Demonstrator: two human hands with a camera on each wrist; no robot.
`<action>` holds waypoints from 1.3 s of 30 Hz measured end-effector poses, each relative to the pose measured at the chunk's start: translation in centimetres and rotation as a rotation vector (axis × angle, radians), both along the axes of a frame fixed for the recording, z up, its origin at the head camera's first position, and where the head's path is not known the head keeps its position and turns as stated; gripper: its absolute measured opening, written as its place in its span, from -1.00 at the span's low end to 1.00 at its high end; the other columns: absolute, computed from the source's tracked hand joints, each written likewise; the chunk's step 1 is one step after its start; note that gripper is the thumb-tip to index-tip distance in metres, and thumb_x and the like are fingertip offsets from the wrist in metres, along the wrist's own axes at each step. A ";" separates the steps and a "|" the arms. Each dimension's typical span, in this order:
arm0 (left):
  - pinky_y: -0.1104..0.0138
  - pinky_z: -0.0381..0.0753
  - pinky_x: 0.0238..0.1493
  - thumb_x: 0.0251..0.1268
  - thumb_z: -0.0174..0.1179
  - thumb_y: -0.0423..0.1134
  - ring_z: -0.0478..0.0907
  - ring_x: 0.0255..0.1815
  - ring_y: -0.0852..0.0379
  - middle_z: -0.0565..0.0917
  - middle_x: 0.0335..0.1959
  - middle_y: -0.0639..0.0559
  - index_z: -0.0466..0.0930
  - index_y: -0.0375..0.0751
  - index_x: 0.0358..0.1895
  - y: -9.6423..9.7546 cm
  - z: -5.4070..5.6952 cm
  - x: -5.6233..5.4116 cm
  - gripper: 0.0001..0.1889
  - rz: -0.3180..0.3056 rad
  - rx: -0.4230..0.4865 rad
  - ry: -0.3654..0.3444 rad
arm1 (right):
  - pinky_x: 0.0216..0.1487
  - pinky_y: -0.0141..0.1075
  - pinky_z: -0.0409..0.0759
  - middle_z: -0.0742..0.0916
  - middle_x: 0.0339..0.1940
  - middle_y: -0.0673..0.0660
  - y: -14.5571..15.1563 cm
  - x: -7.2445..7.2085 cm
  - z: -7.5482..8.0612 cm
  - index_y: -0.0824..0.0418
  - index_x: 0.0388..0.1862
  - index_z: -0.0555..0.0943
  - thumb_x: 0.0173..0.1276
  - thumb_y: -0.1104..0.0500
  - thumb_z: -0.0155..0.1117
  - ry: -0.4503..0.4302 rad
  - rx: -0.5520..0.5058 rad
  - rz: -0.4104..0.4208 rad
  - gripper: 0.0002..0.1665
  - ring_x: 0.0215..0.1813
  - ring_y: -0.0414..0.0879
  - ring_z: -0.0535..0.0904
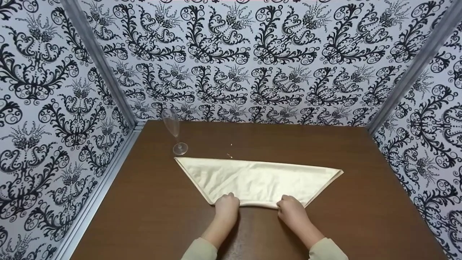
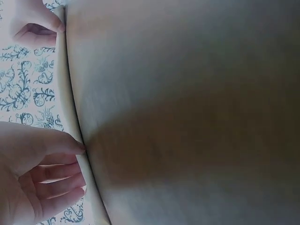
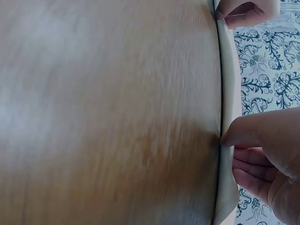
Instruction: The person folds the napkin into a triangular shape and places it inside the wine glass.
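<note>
A cream cloth napkin [image 1: 252, 180] lies on the brown table, folded into a trapezoid with its long edge at the back and its short edge toward me. My left hand [image 1: 227, 206] grips the left part of that near edge, and my right hand [image 1: 290, 207] grips the right part. Between them the edge is a thick, rounded fold. In the left wrist view the left thumb and curled fingers pinch the fold [image 2: 69, 110] close over the table. Likewise, the right wrist view has the right thumb and fingers curled on the fold [image 3: 229, 89].
A clear champagne flute [image 1: 174, 128] stands at the back left, just behind the napkin's left corner. Small pale crumbs [image 1: 229, 156] lie on the table [image 1: 361, 216] behind the napkin. Patterned walls [image 1: 252, 65] with grey corner posts enclose the back and both sides.
</note>
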State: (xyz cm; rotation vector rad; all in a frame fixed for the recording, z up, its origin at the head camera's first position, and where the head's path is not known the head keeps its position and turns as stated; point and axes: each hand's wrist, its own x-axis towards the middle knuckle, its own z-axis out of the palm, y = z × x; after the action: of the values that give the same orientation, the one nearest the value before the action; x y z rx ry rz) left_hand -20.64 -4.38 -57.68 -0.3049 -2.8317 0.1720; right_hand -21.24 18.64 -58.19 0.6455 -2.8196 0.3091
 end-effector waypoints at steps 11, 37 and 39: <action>0.22 0.47 -0.45 -0.03 0.33 -0.40 0.48 -0.56 0.07 0.46 -0.62 0.03 0.61 -0.11 -0.67 -0.5 -0.3 -0.4 -0.82 -0.019 0.023 0.059 | -0.57 -0.18 0.42 0.40 -0.71 0.02 0.0 -0.5 -0.5 0.18 -0.74 0.48 -0.10 0.47 0.30 0.165 -0.064 -0.003 -0.73 -0.62 -0.02 0.41; 0.13 0.46 -0.46 0.05 0.30 -0.46 0.55 -0.56 -0.01 0.54 -0.68 -0.01 0.53 -0.12 -0.72 -2.3 0.6 -3.0 -0.72 0.054 0.224 -0.049 | -0.34 -0.16 0.60 0.55 -0.49 0.04 0.3 -2.1 -0.3 0.27 -0.41 0.67 0.18 0.37 0.41 -0.028 -0.200 -0.126 -0.93 -0.40 0.00 0.57; 0.13 0.48 -0.44 0.05 0.32 -0.42 0.56 -0.56 -0.01 0.56 -0.67 -0.01 0.53 -0.12 -0.70 -2.2 0.7 -3.0 -0.74 0.067 0.229 -0.052 | -0.32 -0.15 0.60 0.56 -0.46 0.06 0.3 -2.1 -0.5 0.26 -0.39 0.65 0.17 0.36 0.42 -0.052 -0.207 -0.142 -0.91 -0.37 0.01 0.59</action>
State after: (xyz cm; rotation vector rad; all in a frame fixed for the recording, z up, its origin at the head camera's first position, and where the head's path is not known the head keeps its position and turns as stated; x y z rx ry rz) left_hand -23.65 -6.63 -56.94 -0.1665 -2.8782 -0.1483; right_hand -23.37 18.91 -58.65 0.3972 -2.8120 0.5887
